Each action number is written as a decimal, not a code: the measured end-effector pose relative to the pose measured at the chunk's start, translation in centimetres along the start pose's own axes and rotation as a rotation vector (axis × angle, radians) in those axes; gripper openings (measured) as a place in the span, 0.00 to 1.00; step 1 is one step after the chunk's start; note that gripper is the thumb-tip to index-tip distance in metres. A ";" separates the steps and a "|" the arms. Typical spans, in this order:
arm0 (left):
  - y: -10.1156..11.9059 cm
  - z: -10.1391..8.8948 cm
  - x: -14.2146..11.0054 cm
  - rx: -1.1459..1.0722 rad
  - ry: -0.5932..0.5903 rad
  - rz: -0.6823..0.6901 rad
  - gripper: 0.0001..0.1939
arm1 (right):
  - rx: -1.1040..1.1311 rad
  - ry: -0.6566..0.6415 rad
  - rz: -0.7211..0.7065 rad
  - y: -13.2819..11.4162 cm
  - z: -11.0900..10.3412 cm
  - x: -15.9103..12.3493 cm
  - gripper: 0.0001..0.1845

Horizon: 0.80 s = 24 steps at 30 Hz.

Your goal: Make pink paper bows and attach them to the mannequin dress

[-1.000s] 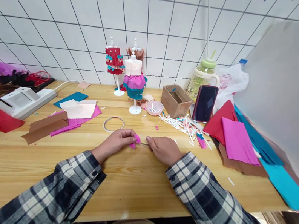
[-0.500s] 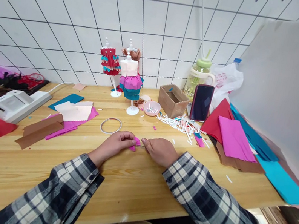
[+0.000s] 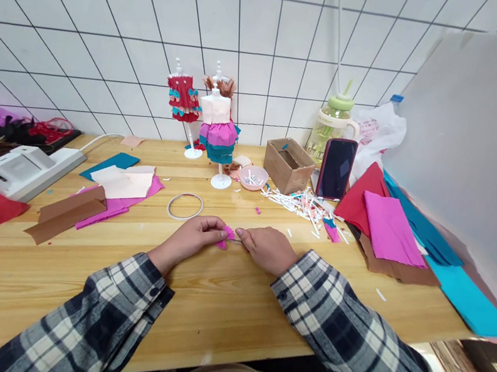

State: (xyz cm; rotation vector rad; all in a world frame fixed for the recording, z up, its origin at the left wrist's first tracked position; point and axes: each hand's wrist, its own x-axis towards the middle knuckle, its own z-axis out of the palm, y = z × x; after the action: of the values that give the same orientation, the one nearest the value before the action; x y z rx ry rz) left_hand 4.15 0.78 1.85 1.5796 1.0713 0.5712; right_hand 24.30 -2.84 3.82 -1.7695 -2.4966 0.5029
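Between my hands, low over the wooden table, is a small gathered piece of magenta crepe paper (image 3: 227, 236). My left hand (image 3: 196, 236) pinches its left side between thumb and fingers. My right hand (image 3: 267, 249) is closed on a thin, dark, stick-like tool (image 3: 235, 240) whose far end meets the paper; most of it is hidden in the fist. Just beyond my left hand lies a roll of tape (image 3: 184, 206), flat on the table. Farther back stands a small dress form (image 3: 218, 130) in a white top and a magenta and teal paper skirt.
A second dress form (image 3: 184, 99) in red stands behind. Around the back are a pink dish (image 3: 253, 178), cardboard box (image 3: 288, 166), paper scraps (image 3: 299, 207), phone (image 3: 336, 169) and green-lidded bottle (image 3: 332, 127). Folded crepe paper (image 3: 394, 229) lies right; a power strip (image 3: 25, 171) sits left.
The view has shifted very slightly. My hands keep the same hold on the magenta paper and the thin tool, with hardly any visible movement.
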 end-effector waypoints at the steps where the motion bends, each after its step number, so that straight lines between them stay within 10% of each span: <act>1: 0.0 0.0 0.0 0.001 -0.003 0.002 0.13 | -0.002 0.002 0.000 0.0 0.0 0.0 0.37; 18: 0.3 0.2 -0.1 -0.044 0.016 -0.003 0.16 | -0.037 0.001 0.015 0.0 -0.3 0.0 0.34; 24: 0.5 0.6 0.1 -0.199 0.202 -0.020 0.19 | 0.076 0.029 0.012 0.3 -0.3 -0.1 0.33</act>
State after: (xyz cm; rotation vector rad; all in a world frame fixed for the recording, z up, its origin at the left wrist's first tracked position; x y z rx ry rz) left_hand 4.80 0.55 2.13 1.3578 1.1407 0.8120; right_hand 24.65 -2.75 4.04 -1.7525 -2.4148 0.5611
